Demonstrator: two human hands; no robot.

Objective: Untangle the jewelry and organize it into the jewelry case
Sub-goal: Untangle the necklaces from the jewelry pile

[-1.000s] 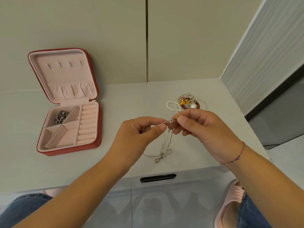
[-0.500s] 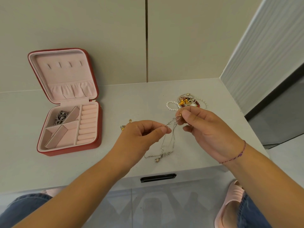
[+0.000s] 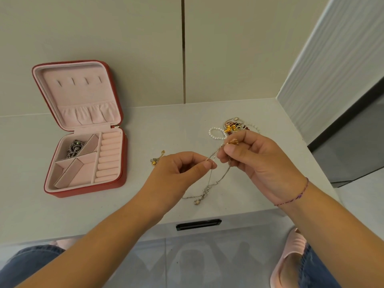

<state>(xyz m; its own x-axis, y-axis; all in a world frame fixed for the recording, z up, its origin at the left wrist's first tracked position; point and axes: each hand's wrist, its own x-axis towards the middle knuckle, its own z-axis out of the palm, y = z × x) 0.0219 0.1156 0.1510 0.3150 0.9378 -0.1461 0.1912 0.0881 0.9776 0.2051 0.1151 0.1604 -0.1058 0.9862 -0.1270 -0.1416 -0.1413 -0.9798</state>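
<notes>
At far left on the counter [image 3: 31, 215] sits the open red jewelry case [image 3: 83, 190], a dark piece [image 3: 75, 148] in its back-left compartment; I see the left hand [image 3: 176, 175] pinching the thin silver chain [image 3: 216, 181], the right hand [image 3: 256, 163] pinching it higher, its lower end on the counter, tangled pile [image 3: 232, 126] behind

A thin purple-and-red thread bracelet [image 3: 299, 195] circled the wrist behind the right hand [image 3: 255, 163]. Both forearms [image 3: 108, 235] were bare. Blue jeans [image 3: 318, 271] covered the knees below the hands, and a pale pink ridged slide sandal [image 3: 291, 260] showed beneath the right one.
</notes>
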